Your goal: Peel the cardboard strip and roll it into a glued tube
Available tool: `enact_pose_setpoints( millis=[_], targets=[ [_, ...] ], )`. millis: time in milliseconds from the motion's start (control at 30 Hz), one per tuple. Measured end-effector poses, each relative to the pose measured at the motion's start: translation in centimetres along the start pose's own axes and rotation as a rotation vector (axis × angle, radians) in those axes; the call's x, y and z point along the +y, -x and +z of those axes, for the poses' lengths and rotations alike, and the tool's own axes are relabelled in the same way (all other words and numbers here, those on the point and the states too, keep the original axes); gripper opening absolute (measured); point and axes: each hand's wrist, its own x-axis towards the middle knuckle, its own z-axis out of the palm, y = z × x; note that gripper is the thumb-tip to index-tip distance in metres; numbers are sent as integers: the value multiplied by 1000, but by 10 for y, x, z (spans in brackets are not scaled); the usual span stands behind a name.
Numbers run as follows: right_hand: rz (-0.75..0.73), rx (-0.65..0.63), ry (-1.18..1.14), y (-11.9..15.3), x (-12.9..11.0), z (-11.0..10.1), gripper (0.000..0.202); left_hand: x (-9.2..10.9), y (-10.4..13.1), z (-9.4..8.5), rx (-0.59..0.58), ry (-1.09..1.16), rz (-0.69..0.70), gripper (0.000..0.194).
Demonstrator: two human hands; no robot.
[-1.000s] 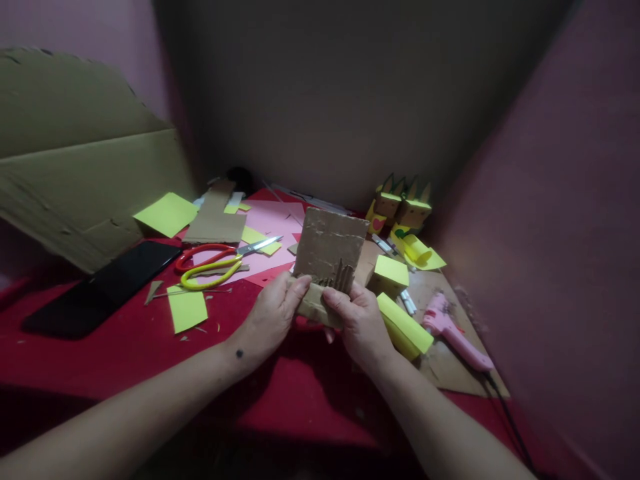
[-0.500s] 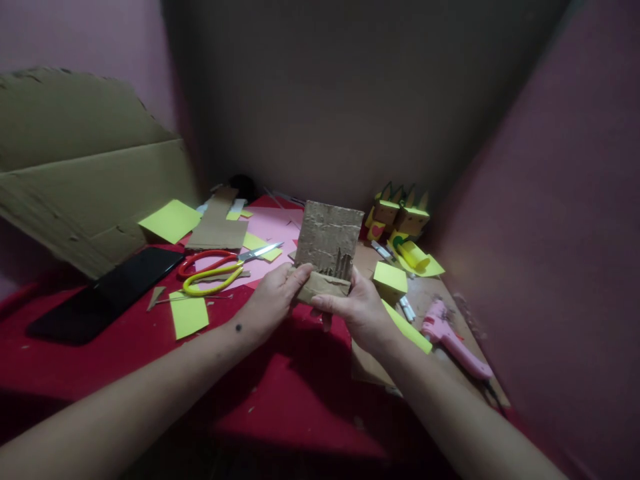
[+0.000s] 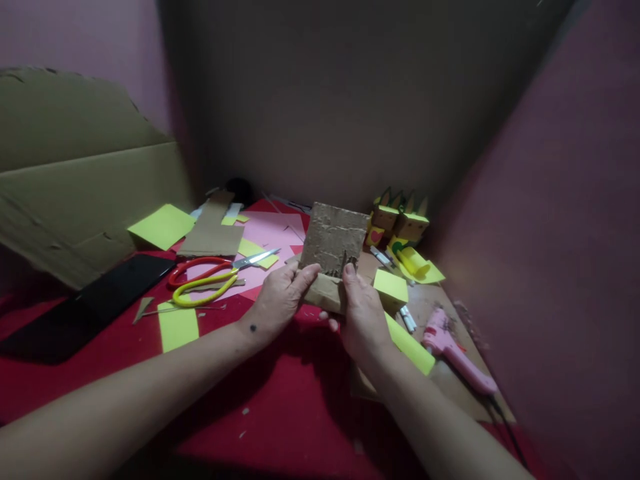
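Between my hands, above the red tablecloth [image 3: 280, 400], is a piece of brown cardboard [image 3: 333, 237] with a rough, partly peeled face and a fold along its lower part. My left hand [image 3: 283, 293] pinches its left lower edge, thumb on top. On the right lower part, my right hand [image 3: 363, 307] grips it with the thumb pressed on the fold; some fingers are hidden underneath. Scissors [image 3: 210, 280] with red and yellow handles lie left of my left hand. A yellow-topped cardboard block [image 3: 391, 290] stands just right of my right hand.
A black phone-like slab [image 3: 85, 310] and a large cardboard sheet [image 3: 85, 193] are at left. Pink paper [image 3: 270, 229] and yellow paper [image 3: 163, 227] lie behind. At right are a pink glue gun [image 3: 457, 353] with a cord and small yellow-and-brown box figures [image 3: 400, 223].
My right thumb has moved up from the side onto the cardboard's fold. The cardboard has shifted slightly right, and the camera view has moved a little.
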Motion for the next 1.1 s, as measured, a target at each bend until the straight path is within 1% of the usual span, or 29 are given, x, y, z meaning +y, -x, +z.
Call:
enact_pose_setpoints(
  millis=[67,167,267,333,433,533,567,633,667,700,833,933,1000,1033,1100],
  targets=[
    [-55,67,41,0,3,1,31,0,2,3,-12,20,-16,34],
    [-59,93,70,-2,6,-1,31,2,7,7,-52,73,-81,36],
    [-55,77,68,-4,7,-3,32,4,10,10,-70,212,-175,35],
    [-63,58,66,-4,7,-4,33,3,11,10,-66,293,-207,34],
    [-136,14,107,0,7,-5,33,-1,11,8,-53,323,-229,35],
    [-213,-54,152,4,10,-7,46,-2,11,5,-35,305,-243,36],
    [-215,-83,149,5,11,-8,45,-2,11,3,-34,296,-247,35],
    [-181,-129,141,5,15,-11,30,0,12,2,-49,287,-258,33],
    [-165,-135,142,5,16,-12,23,1,13,2,-67,285,-265,32],
    [-156,-131,150,5,17,-13,21,1,13,2,-85,285,-268,31],
    [-158,-93,208,5,17,-14,28,-1,15,3,-104,304,-246,30],
    [-123,-91,98,3,11,-15,32,-8,10,2,-82,344,-278,34],
    [-110,-52,-21,1,6,-17,23,-12,6,0,-27,390,-319,35],
    [-104,-33,-62,-1,3,-18,23,-13,4,-1,-1,414,-333,35],
    [-82,-31,-92,-3,1,-20,28,-14,1,-4,7,442,-347,36]
  ],
)
